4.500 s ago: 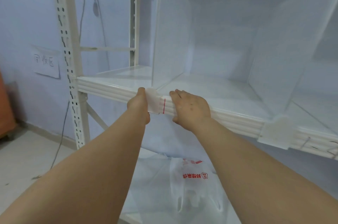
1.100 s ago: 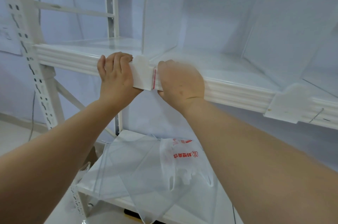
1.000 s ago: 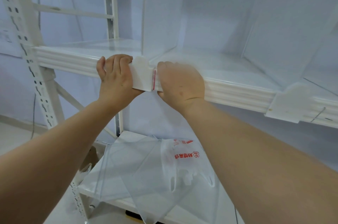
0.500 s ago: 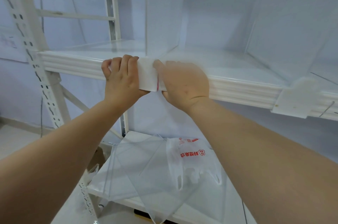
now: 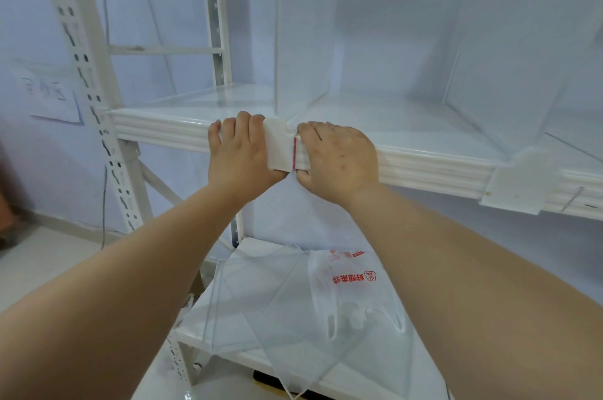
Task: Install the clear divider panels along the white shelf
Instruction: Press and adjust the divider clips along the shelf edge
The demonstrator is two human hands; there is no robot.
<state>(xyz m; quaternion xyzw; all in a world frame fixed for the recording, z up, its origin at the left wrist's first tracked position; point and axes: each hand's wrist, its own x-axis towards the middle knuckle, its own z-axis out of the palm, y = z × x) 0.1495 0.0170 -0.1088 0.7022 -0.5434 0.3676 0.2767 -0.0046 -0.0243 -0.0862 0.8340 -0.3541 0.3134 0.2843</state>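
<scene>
A clear divider panel [image 5: 303,34] stands upright on the white shelf [image 5: 156,130], its foot in a white plastic clip [image 5: 280,146] with a red stripe that hangs over the shelf's front lip. My left hand [image 5: 239,153] grips the lip and the clip's left side. My right hand [image 5: 337,160] grips the lip and the clip's right side. A second clear panel [image 5: 522,50] stands to the right, held by another white clip [image 5: 518,182].
On the lower shelf [image 5: 235,357] lie several loose clear panels [image 5: 270,305] and a clear plastic bag with red print [image 5: 355,288]. A perforated white upright [image 5: 94,99] stands at left. A paper sign [image 5: 49,96] hangs on the wall.
Since 4.5 s ago my left hand has closed over the shelf lip beside the clip. Over the last second both hands stay clamped on it; only the view shifts a little.
</scene>
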